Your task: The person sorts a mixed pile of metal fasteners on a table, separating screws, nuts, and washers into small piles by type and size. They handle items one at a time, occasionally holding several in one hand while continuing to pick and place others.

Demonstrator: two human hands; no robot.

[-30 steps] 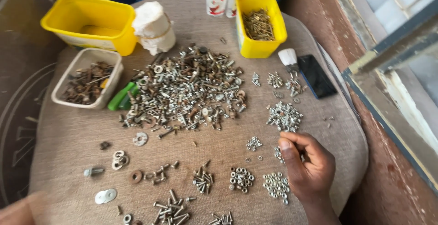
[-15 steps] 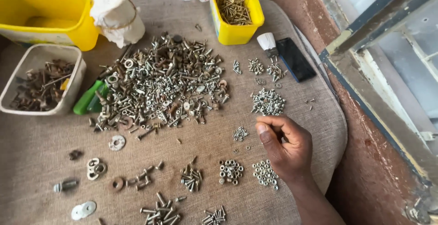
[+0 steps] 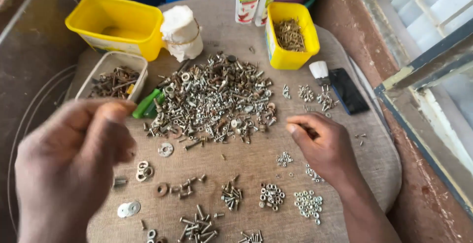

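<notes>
A big heap of mixed screws, nuts and bolts (image 3: 212, 100) lies in the middle of a round cloth-covered table (image 3: 256, 161). My right hand (image 3: 322, 147) hovers just right of the heap, fingers curled and pinched together; what is between them is too small to tell. Beneath it lie small sorted piles of nuts (image 3: 272, 195) and tiny nuts (image 3: 308, 205). My left hand (image 3: 74, 164) is raised close to the camera at the left, blurred, fingers bent, thumb and forefinger near each other. It hides part of the table's left side.
Behind the heap stand a yellow tub (image 3: 116, 23), a small yellow box of screws (image 3: 290, 33), a beige tray of rusty parts (image 3: 116, 80), a white cloth bundle (image 3: 181, 32), a green-handled tool (image 3: 147, 104), a dark phone (image 3: 349, 91). A window frame (image 3: 423, 75) runs along the right.
My left hand has come up into view at the left, close to the camera. My right hand has lifted from the small piles toward the heap's right edge.
</notes>
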